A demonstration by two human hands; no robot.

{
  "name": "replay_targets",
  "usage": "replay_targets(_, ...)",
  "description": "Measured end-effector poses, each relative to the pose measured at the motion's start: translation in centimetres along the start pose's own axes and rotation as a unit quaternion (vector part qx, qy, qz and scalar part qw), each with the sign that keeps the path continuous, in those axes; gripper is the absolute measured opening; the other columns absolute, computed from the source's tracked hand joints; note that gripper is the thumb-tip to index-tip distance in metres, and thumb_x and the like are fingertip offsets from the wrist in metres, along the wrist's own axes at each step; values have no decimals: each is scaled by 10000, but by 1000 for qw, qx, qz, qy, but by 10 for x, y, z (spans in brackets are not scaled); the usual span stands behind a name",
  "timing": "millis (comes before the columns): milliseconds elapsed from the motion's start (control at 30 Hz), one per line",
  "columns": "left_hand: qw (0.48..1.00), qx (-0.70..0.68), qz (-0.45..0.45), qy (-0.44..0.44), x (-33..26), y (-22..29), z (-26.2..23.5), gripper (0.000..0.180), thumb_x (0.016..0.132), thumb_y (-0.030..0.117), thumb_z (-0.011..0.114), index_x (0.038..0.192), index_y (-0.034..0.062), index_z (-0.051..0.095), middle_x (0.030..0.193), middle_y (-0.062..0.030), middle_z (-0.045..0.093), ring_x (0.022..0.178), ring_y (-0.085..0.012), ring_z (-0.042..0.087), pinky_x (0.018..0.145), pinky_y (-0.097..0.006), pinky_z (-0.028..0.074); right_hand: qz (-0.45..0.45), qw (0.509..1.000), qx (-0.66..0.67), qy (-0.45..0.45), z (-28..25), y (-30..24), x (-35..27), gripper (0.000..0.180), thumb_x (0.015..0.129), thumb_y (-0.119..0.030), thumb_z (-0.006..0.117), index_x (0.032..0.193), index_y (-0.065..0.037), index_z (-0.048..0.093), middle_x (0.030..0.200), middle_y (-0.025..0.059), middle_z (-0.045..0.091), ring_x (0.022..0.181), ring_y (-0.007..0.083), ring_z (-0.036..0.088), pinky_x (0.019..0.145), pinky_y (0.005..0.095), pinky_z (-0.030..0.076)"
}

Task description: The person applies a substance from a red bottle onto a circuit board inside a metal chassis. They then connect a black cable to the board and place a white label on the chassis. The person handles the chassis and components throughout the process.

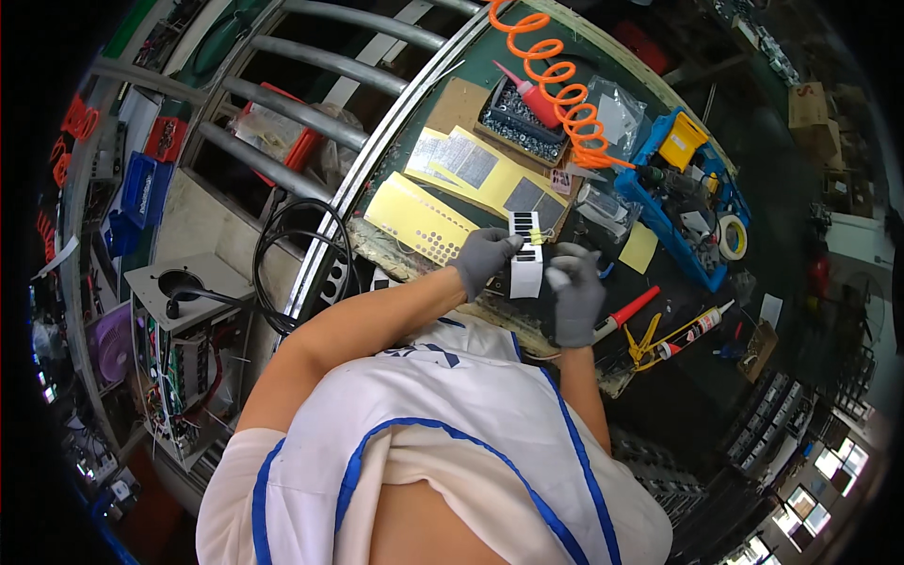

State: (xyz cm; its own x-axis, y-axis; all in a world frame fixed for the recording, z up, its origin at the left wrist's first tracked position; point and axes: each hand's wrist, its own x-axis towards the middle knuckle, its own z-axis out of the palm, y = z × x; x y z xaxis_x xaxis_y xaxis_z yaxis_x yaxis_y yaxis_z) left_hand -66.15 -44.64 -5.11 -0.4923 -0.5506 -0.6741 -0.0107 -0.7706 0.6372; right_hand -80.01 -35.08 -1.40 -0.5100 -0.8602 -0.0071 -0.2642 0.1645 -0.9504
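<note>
Left hand [485,257] and right hand [575,297] in grey gloves, pinching a white label strip [525,256], above cluttered green workbench [753,151]

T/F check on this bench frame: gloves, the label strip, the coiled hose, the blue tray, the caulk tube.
1. Both hands wear grey gloves: left hand, right hand. True.
2. The left hand grips a white label strip with black squares. True.
3. The coiled air hose is blue. False: it is orange.
4. The blue parts tray lies left of the hands. False: it lies to their right.
5. A sealant tube lies on the bench, right of the right hand. True.
</note>
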Motion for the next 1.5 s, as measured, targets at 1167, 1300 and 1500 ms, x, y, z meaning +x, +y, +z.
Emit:
replay_targets(1167,334,442,100,827,-384,38,-353,238,847,274,583,911,48,621,943,-115,587,926,-295,510,864,-395,348,29,585,226,-779,576,-244,-55,217,755,-23,686,889,-24,516,801,54,583,720,144,613,628,258,529)
replay_targets(1300,277,503,83,814,-376,16,-381,263,871,239,512,842,1,620,869,-134,605,834,-290,522,805,-374,340,86,536,253,-801,583,-241,-61,215,750,1,677,869,-28,500,774,61,581,696,149,613,619,262,526)
replay_targets(1500,305,497,89,807,-374,23,-386,268,846,188,464,744,-23,595,773,-139,598,727,-277,512,744,-364,318,96,543,247,-796,582,-247,-59,223,728,16,662,853,-16,480,737,77,575,665,161,607,590,279,509)
